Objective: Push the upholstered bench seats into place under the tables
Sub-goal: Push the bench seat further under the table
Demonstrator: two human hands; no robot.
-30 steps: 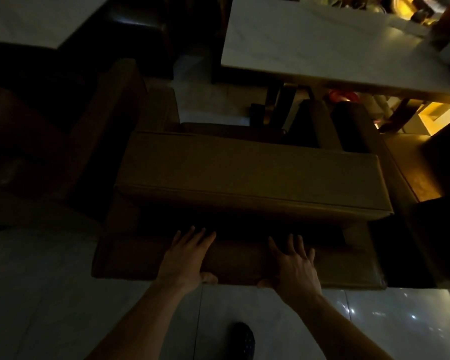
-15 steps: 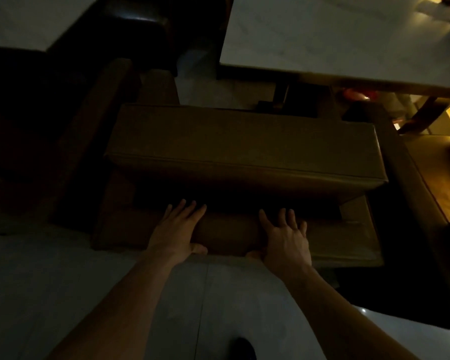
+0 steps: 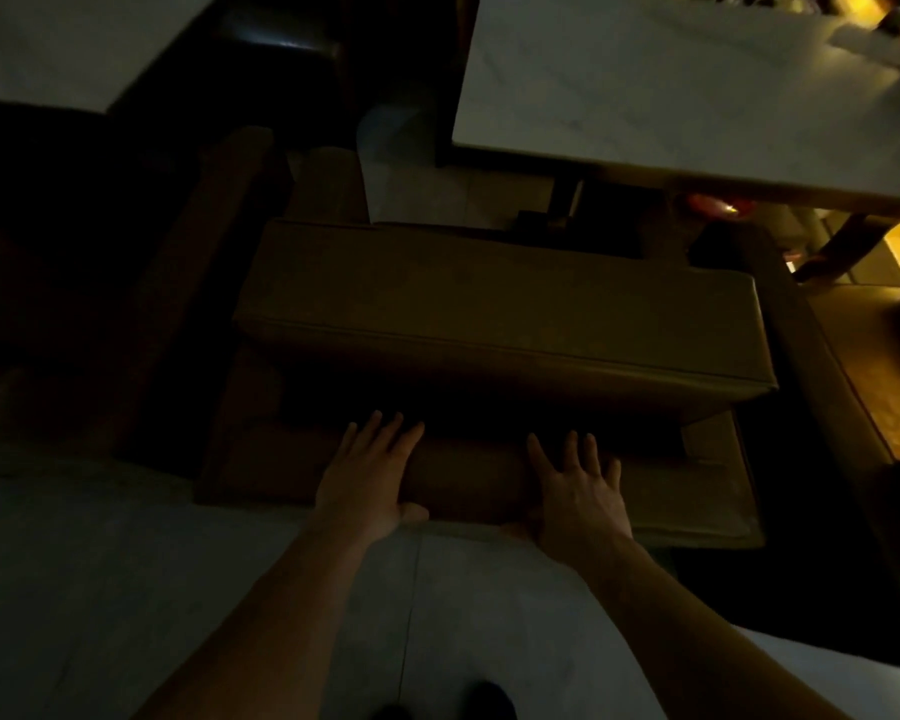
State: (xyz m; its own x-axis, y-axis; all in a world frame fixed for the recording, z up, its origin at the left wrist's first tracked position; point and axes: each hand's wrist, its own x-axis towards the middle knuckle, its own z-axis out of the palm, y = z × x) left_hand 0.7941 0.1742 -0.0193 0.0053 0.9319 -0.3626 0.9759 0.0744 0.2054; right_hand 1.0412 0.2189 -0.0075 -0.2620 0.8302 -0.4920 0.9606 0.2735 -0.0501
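Two hands, left hand (image 3: 369,478) and right hand (image 3: 579,495), grip wide (fingers spread), flat on the bench seat (image 3: 479,324).

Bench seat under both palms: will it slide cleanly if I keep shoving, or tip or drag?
The bench seat looks low, wide and boxy, so tipping seems unlikely. The floor appears to be smooth tile, so it should probably slide. The left hand and right hand press flat near the middle of the near side, which likely limits swivelling; its bulk suggests real weight.
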